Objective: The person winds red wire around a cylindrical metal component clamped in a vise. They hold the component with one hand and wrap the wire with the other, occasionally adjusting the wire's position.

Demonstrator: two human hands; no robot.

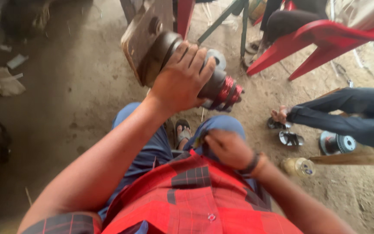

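Observation:
My left hand [182, 79] grips a dark metal cylinder [213, 84] that sticks out from a worn mounting plate [141, 32]. Red copper wire is wound on the coil [229, 92] at the cylinder's free end, just right of my fingers. My right hand [228, 148] rests low on my right knee with its fingers curled against the blue trouser cloth; a dark band sits on its wrist. Whether it pinches something small is hidden. My red checked shirt fills the bottom of the view.
Red plastic chairs [321, 41] stand at the upper right. Another person's legs in dark trousers [351, 115] stretch in from the right, foot near a sandal [291, 138]. A round spool [336, 143], a small jar [298, 167] and paper scraps [5, 80] lie on the dirt floor.

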